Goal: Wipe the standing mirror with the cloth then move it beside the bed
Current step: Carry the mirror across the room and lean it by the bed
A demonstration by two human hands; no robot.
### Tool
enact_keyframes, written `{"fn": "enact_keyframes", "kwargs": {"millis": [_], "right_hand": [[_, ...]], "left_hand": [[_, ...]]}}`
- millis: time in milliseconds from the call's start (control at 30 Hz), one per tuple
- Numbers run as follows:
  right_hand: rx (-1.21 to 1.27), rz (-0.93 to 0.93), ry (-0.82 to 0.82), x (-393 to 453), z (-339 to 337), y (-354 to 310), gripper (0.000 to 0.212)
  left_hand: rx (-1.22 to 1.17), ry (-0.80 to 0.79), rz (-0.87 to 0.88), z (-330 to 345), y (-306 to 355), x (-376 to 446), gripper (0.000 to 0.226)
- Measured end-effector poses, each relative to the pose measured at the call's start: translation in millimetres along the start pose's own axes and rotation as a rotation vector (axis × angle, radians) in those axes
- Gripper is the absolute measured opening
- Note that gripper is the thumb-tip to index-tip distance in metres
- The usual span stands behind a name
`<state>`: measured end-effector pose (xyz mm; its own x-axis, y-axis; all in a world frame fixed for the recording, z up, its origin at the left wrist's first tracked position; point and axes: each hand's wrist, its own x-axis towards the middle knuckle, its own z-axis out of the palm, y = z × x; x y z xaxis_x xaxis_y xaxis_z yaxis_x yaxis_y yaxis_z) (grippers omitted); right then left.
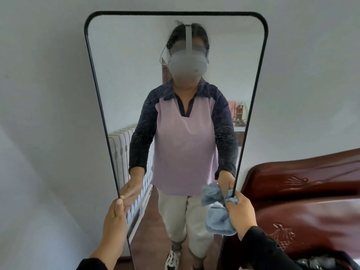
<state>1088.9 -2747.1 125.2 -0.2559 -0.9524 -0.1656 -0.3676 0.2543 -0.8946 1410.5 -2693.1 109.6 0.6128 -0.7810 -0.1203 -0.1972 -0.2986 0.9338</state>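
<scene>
Mirror [175,55] stands upright at frame centre, against white wall [39,94], black frame rounded at top. I see left hand [115,215] at 8 o'clock, grip clenched on left frame edge. Right hand [241,213] at 4 o'clock, grip grasping right frame edge plus bunched blue cloth [218,219] together. Dark red carved headboard [303,191] of bed just beside mirror, 3 to 5 o'clock.

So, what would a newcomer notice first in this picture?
First the tall black-framed mirror in the middle, standing against the pale wall. Both hands grip its side edges: the left hand bare, the right hand also clutching a blue cloth. At the right stands a dark red carved headboard.
</scene>
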Motion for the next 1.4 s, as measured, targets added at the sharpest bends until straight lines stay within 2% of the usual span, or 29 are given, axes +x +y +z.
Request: {"fn": "enact_keyframes", "kwargs": {"millis": [233, 467, 867, 1033, 1233, 1400], "right_hand": [[-0.036, 0.046, -0.013, 43, 16, 1, 0.018], [-0.124, 0.051, -0.022, 73, 30, 1, 0.013], [-0.118, 0.063, -0.008, 70, 29, 2, 0.011], [-0.122, 0.053, -0.021, 58, 28, 5, 0.012], [-0.143, 0.055, -0.041, 56, 31, 9, 0.011], [-0.148, 0.047, -0.090, 52, 42, 12, 0.016]], "left_hand": [[-0.023, -0.024, -0.005, 28, -6, 37, 0.052], [-0.025, -0.019, -0.006, 44, -14, 59, 0.042], [0.058, 0.025, 0.022, 37, -24, 52, 0.028], [0.043, 0.040, 0.010, 30, -25, 46, 0.038], [0.024, 0.033, 0.017, 25, -32, 39, 0.028], [-0.001, 0.055, -0.046, 18, -43, 39, 0.040]]}}
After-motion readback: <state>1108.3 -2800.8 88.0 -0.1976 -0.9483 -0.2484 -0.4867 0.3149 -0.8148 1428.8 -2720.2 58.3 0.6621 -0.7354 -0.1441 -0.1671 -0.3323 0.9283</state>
